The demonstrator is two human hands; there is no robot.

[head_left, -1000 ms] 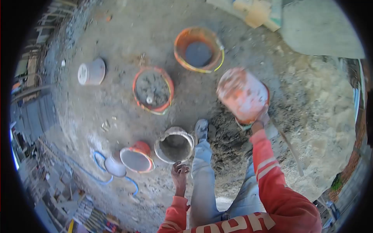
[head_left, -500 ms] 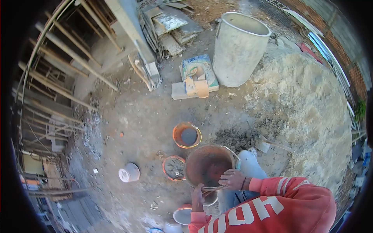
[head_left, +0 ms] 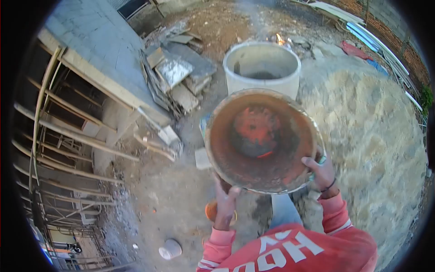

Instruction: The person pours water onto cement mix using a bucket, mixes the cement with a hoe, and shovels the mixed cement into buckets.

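A large worn bucket [head_left: 290,136] with a rusty brown inside is held up in front of me, its wide mouth tilted towards my view. My left hand [head_left: 225,199] grips its lower left side, the fingers partly hidden behind the wall. On the right, my right hand [head_left: 322,171] is closed on the rim with the thumb showing over the edge. Just beyond the bucket stands a tall pale drum [head_left: 263,86] with something dark inside at the bottom. An orange bucket [head_left: 211,211] on the ground is partly covered by my left forearm.
A white bucket [head_left: 170,249] lies on the ground at lower left. Broken boards [head_left: 181,75] are piled at the back, beside a concrete slab edge. A sand heap [head_left: 362,145] rises on the right. Wooden poles [head_left: 81,140] lean at left. Small flames [head_left: 280,40] burn behind the drum.
The large bucket has been lifted off the ground, raised towards the drum. My hands have moved apart, from its near rim to its two sides. My view has shifted forward.
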